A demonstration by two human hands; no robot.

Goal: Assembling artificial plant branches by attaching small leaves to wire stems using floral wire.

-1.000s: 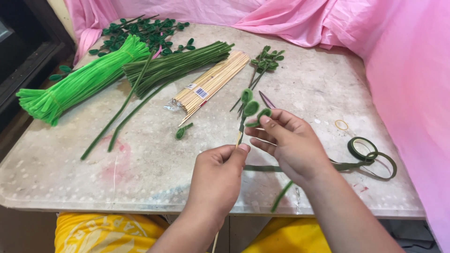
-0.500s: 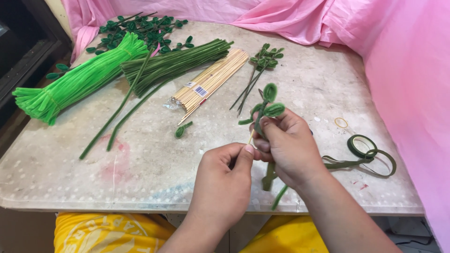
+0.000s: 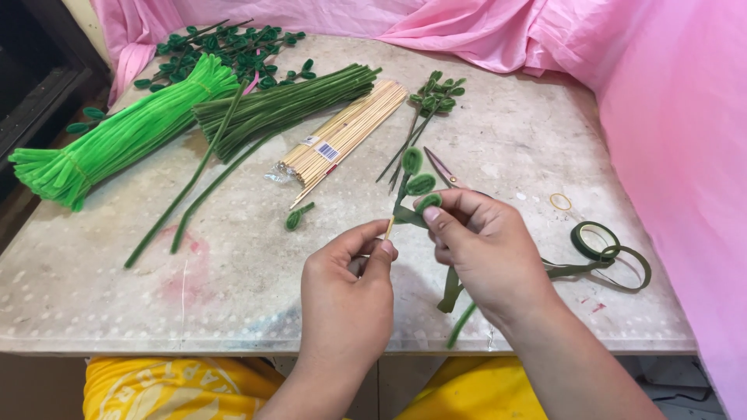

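Both hands pinch leafy stem w/ green tape.

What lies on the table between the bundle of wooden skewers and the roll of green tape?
In the head view, scissors and the leafy stem held by the right hand lie between skewers and tape.

Leaf sprig: dark green chenille stem bearing three small looped leaves, bound to a thin pale wooden stick, held tilted above the marble tabletop. Green floral tape trails from the binding point down toward the tabletop's near edge.
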